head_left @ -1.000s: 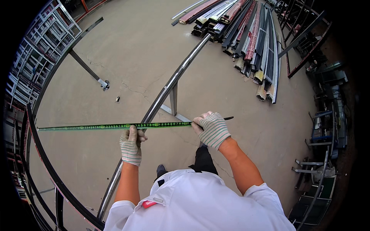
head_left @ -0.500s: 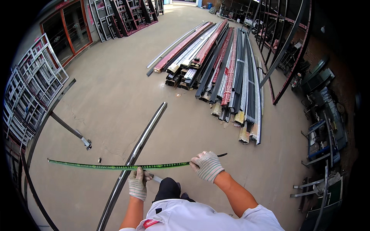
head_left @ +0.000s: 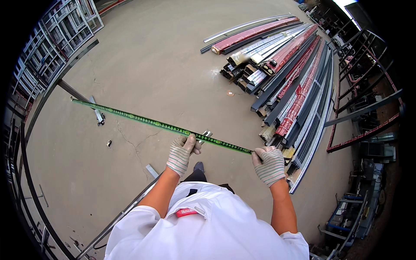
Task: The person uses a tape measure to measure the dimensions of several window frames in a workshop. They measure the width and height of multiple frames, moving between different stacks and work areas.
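Note:
A long green tape measure blade (head_left: 158, 124) stretches slantwise in front of me, its free end out at the left. My left hand (head_left: 180, 157), in a striped knit glove, is closed on the blade with the thumb on top. A short silver metal piece (head_left: 205, 136) sticks out beside that hand, partly hidden behind the blade; I cannot tell its kind. My right hand (head_left: 269, 164), gloved alike, is closed round the blade's right end. What else lies inside that fist is hidden.
A large stack of metal profiles (head_left: 299, 82), some red-wrapped, lies ahead right. White lattice frames (head_left: 65, 30) lean at far left. A long metal bar (head_left: 130, 208) lies lower left. A dark bar with a metal fitting (head_left: 99, 115) is beyond the tape. Metal racks (head_left: 346, 221) stand right.
The view has turned, and the profile stack now appears farther right. The tape has gone from nearly level to sloping down rightward. It no longer crosses the long bar. Both hands still grip it.

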`<state>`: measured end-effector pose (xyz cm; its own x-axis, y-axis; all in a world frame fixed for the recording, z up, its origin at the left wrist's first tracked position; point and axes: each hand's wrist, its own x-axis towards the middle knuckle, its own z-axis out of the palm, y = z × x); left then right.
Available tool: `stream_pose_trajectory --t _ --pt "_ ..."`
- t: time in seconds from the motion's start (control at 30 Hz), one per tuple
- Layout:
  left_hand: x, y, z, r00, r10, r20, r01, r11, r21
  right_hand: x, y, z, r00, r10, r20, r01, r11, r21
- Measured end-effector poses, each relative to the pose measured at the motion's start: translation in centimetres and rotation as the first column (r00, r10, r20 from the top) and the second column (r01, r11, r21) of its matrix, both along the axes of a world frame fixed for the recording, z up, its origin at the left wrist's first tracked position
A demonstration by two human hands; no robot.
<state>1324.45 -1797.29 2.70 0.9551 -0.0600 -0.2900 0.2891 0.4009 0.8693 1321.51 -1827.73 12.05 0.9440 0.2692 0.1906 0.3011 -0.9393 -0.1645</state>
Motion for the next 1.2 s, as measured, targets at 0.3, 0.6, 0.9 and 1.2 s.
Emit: stream_pose_trajectory --t 0.3,0.6,0.9,1.2 --pt "13.8 3.0 -0.9 0.951 0.304 -0.05 -0.299 0.95 0.088 23.8 3.4 -3.2 0.945 0.328 0.017 -0.328 0.939 0.105" --pt "23.3 2.5 -6.6 0.625 0.753 -0.204 -0.747 0.653 0.12 49.1 11.8 -10.0 0.627 0.773 -0.102 -0.771 0.634 0.067" --pt "28.9 1.9 -4.9 0.218 0.952 -0.214 -0.956 0.252 0.15 62.4 23.6 -9.0 0.252 0.942 -0.223 -0.96 0.272 0.062" --pt "29.2 7.9 -4.3 -0.097 0.978 -0.186 -0.969 -0.051 0.241 64.1 38.3 -10.2 -0.042 0.975 -0.22 -0.993 -0.016 0.119"
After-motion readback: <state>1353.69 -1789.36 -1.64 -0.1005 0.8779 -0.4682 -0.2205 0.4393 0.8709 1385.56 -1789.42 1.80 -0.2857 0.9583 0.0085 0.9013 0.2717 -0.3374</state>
